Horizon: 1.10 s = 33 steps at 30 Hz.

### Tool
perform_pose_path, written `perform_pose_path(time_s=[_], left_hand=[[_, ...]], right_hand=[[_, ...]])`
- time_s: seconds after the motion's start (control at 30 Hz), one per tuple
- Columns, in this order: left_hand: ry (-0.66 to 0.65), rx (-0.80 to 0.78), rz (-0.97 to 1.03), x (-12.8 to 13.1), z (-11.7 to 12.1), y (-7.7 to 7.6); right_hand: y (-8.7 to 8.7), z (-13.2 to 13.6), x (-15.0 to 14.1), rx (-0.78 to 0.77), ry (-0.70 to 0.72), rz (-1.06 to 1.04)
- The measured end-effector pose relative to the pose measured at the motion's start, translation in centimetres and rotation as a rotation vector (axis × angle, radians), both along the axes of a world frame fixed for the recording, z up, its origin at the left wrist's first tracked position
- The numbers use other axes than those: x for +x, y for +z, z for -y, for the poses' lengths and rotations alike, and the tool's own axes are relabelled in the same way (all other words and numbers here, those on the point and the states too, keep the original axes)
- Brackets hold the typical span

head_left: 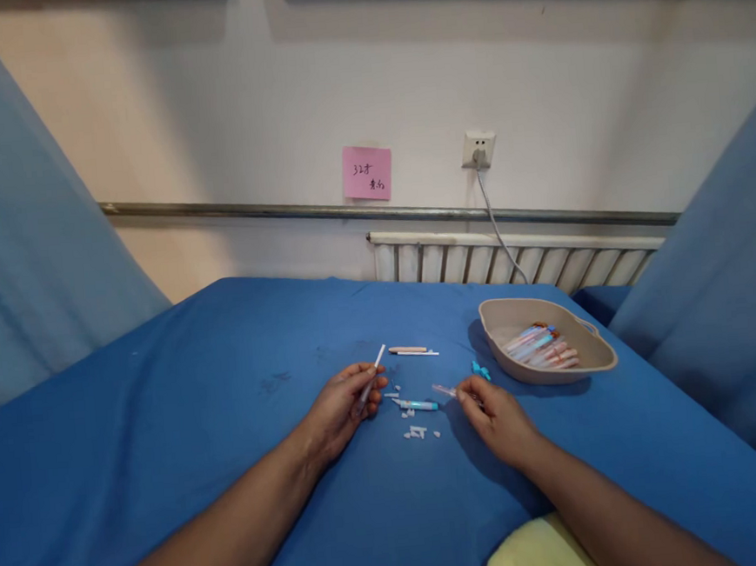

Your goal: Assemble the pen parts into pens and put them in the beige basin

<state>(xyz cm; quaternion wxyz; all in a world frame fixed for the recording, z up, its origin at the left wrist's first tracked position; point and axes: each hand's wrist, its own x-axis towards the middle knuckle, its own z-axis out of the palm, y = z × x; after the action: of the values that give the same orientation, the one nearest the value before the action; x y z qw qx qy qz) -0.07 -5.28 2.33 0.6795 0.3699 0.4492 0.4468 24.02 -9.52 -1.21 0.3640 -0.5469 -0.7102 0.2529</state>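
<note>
My left hand (341, 402) is closed around a slim pen part (373, 377), white at its upper end and greyish lower down, tilted up to the right. Between the fingertips of my right hand (497, 417) is a clear pen barrel (446, 390), its free end pointing left. A blue-and-clear pen barrel (417, 405) lies on the cloth between my hands. Around it are scattered small white pen pieces (417, 432). Farther back lie a peach-coloured pen barrel (408, 349) and a thin white rod (423, 354). Several turquoise pieces (480, 370) sit just beyond my right hand.
A beige basket (594, 364) holding several pens (540, 346) stands at the right on the blue-covered bed (184, 403). Something yellow (537, 558) lies under my right forearm. Behind are a radiator (468, 258), a plugged-in socket (477, 149) and blue curtains (25, 215).
</note>
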Motion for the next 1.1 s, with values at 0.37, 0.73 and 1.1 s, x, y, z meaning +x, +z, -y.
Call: perform_pose_path(time_s=[0.37,0.73,1.1], left_hand=[[-0.048,-0.045,0.011,0.1,0.1,0.2],[-0.065,-0.074,0.001,0.2,0.1,0.3],[-0.042,-0.067,-0.002,0.2,0.0,0.2]], right_hand=[[-1.1,-1.0,0.4,-0.114,-0.055,-0.21],[-1.6,-1.1,0.6,-0.116,-0.035,-0.125],[-1.1,-1.2,0.7,-0.017,-0.063,0.064]])
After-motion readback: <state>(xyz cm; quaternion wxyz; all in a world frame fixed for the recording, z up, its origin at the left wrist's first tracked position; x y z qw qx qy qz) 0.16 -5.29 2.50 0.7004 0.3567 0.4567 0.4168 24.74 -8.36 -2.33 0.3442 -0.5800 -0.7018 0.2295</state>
